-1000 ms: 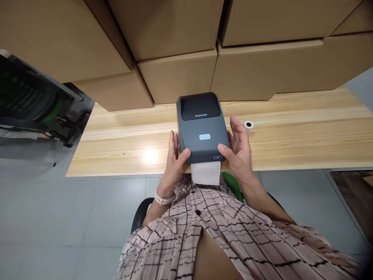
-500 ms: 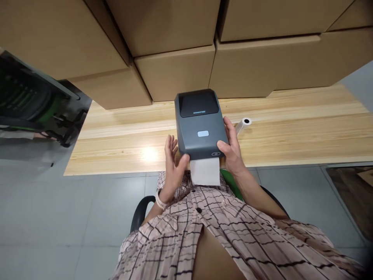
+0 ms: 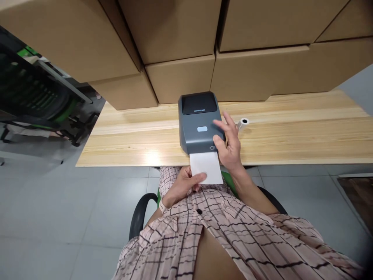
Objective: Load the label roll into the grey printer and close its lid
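A dark grey-blue label printer with a black window and a light button rests near the front edge of the wooden table. White label paper hangs out of its front slot, over the table edge. My left hand pinches this paper by its left side, thumb on top and fingers beneath. My right hand is at the printer's right front corner, its fingers apart and the index finger raised over the top. Whether the right thumb touches the printer I cannot tell.
A small white paper roll is on the wooden table, right of the printer. Stacked cardboard boxes line the table's back. On the left, a dark office chair stands on the tiled floor.
My left hand has gone from the printer's left front corner down to the label paper and gripped it. My right hand has loosened from the printer's side, fingers lifting. The printer sits slightly farther back.
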